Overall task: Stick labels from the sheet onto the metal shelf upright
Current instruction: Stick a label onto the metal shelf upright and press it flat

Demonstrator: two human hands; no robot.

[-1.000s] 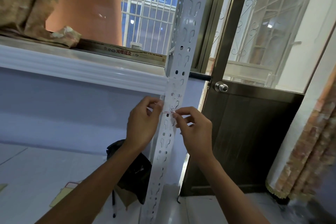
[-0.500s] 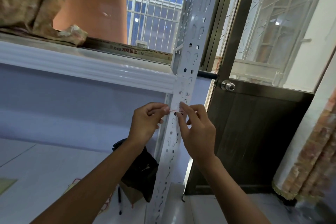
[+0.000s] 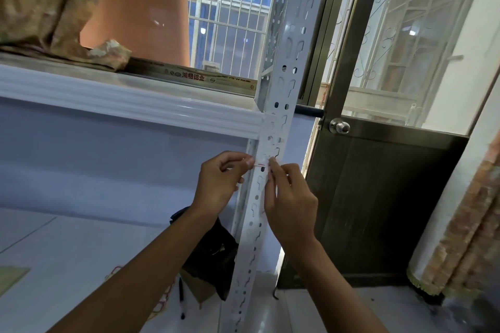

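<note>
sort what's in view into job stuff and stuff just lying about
Job: upright; label, held against it by left hand and right hand; red-outlined sheet on the floor, probably the label sheet.
Lying about: bag, pen, curtain, cloth on the sill.

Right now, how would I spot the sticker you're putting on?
Find the dark door with the round knob; just left of it stands a white metal upright full of holes. Across its front, pinched between the left hand and right hand, is the label: a thin red-edged strip against bare white metal.
</note>
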